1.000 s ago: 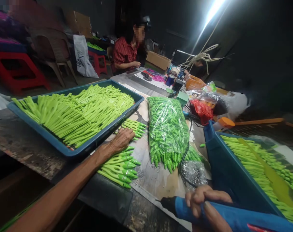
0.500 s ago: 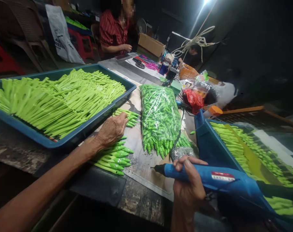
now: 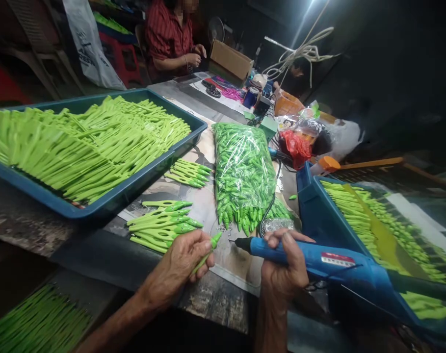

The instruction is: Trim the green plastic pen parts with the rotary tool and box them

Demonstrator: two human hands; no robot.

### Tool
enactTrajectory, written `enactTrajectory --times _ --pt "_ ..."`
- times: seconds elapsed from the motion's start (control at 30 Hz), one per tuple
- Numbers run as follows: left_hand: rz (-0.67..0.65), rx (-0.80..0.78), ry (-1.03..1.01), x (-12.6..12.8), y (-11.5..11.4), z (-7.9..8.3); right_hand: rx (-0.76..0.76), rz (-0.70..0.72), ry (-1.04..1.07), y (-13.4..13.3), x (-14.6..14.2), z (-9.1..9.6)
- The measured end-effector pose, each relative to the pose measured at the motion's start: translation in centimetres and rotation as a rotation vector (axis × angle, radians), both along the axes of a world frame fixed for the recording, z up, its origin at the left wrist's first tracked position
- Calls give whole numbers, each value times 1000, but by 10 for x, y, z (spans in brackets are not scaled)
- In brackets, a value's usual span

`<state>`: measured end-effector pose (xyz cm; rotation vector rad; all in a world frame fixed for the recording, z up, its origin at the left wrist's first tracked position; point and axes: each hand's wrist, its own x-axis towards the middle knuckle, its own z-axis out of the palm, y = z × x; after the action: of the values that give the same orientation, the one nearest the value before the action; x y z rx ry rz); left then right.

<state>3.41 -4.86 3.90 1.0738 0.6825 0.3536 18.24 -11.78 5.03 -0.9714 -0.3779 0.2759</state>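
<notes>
My left hand [image 3: 180, 262] is shut on a slim lime-green plastic piece [image 3: 207, 252], its pointed tip sticking out past my fingers. My right hand [image 3: 284, 262] grips a blue electric rotary tool [image 3: 303, 257], whose black nose and thin bit point left toward that tip, with a small gap between them. Just beyond my left hand lies a loose pile of similar green pieces [image 3: 162, 226] on a printed mat [image 3: 223, 260]. A clear plastic bag packed with green pieces [image 3: 243, 179] lies ahead of my hands, and a black cable [image 3: 269, 211] runs beside it.
A blue tray heaped with green pieces [image 3: 108, 206] stands left; another [image 3: 329, 220] stands right. More green pieces [image 3: 39, 318] lie low at bottom left. Beyond, a person in a red striped shirt [image 3: 167, 37] sits near a cardboard box [image 3: 230, 61].
My left hand has left the pile and come nearer with a green piece in it. The rotary tool stays in my right hand, and the view has shifted slightly.
</notes>
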Motion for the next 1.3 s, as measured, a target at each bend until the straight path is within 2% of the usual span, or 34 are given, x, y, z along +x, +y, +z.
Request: enactTrajectory --times 0.1,0.23,0.57,0.73,0.87,1.1,1.3 --pt "40 -199 -72 2 -12 -8 5 -30 -7 1 1 1" --pt "85 -324 -116 3 -22 -13 -20 -34 -15 -1 1 2" --pt "104 -377 -108 4 -37 -15 -47 -18 -14 -26 1 6" --pt "145 -456 -128 10 -49 -21 -46 17 -43 -33 0 5" --pt "174 -544 -179 16 -56 -27 -17 7 -38 -34 -5 10" --pt "213 -649 -261 25 -57 -36 44 56 -46 -44 -14 24" --pt "239 -695 -310 25 -56 -34 53 92 -23 -48 -18 26"
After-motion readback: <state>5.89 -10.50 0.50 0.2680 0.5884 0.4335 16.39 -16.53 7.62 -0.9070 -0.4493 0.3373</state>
